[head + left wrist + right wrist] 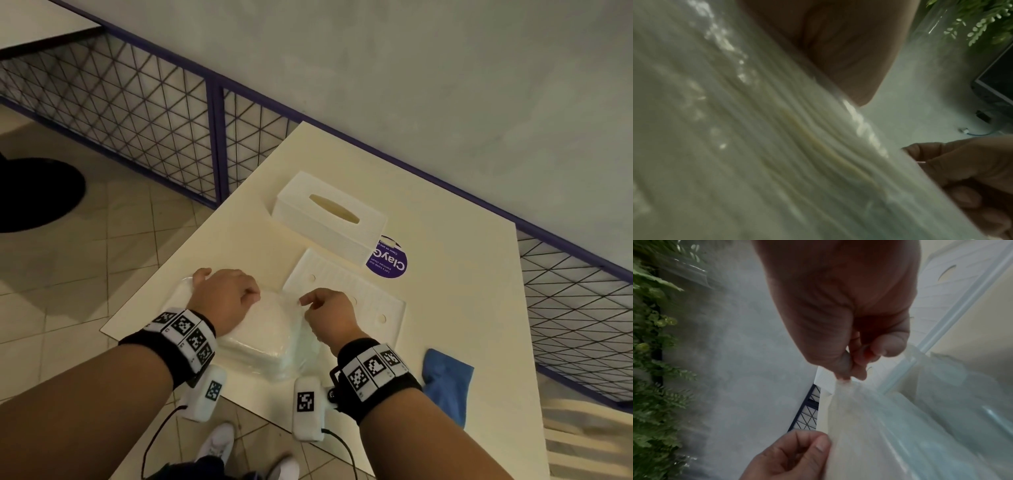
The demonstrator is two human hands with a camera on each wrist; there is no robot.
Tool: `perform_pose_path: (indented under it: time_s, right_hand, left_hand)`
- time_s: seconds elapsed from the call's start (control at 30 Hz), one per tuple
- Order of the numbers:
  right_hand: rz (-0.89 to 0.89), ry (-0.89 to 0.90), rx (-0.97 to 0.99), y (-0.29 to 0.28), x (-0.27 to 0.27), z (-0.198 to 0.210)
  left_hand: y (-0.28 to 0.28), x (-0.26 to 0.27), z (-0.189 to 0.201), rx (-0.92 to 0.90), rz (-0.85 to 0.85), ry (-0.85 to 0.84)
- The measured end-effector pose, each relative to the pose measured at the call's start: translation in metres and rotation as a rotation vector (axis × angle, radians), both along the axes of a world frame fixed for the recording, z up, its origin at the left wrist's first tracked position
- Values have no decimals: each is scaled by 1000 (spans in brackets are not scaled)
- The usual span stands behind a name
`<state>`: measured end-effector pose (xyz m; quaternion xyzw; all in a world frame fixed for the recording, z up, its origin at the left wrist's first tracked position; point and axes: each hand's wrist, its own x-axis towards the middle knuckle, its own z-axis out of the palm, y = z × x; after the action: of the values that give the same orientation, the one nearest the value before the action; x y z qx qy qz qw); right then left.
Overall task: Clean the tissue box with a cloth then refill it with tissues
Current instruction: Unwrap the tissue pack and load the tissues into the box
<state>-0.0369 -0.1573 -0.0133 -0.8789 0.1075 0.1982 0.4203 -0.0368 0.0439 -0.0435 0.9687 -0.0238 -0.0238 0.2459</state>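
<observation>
At the near left edge of the cream table [445, 308], a soft, pillow-shaped pack of tissues [260, 329] wrapped in thin, glossy clear plastic was seen lying flat, its stacked white sheets showing as fine parallel lines in the left wrist view. The left hand [224, 298] was laid over the far left part of the pack, its fingers curled and closed on the wrapper at the top. Just to its right, the right hand [329, 308] was held over the pack's right end, and the film was pinched between thumb and fingertips [842, 368], as shown in the right wrist view, where the plastic was pulled up into a crinkled, translucent peak. Beyond the hands, a flat white rectangular base plate [346, 294] with a ribbed surface and round holes was seen lying on the table, touching or just beside the pack. Farther back, the tissue box [329, 219], a white ribbed plastic cover with an oval slot in its top, was set apart from its base plate, with a round purple sticker [390, 262] partly covered by its right corner. At the near right, a crumpled blue cloth [445, 383] was left lying on the table, held by neither hand. Along the table's far side a purple-framed wire mesh railing [137, 113] was visible.
</observation>
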Motion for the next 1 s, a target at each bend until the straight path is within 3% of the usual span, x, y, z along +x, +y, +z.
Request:
perform_pose_path:
  time_s: [0.2, 0.37, 0.5, 0.63, 0.8, 1.0]
  right_hand:
    - [67, -34, 68, 5, -4, 6]
    - [225, 58, -150, 14, -1, 2]
    - [212, 54, -143, 18, 0, 4]
    - [87, 75, 19, 21, -1, 6]
    - [-33, 382, 180, 21, -5, 12]
    - [-422, 540, 543, -14, -8, 13]
  left_hand:
    - [3, -1, 2, -157, 47, -57]
    - [4, -5, 1, -166, 19, -53]
    - [5, -10, -2, -120, 50, -79]
    - [4, -14, -8, -105, 102, -86]
    - [5, -19, -9, -62, 159, -71]
    - [14, -20, -14, -6, 129, -8]
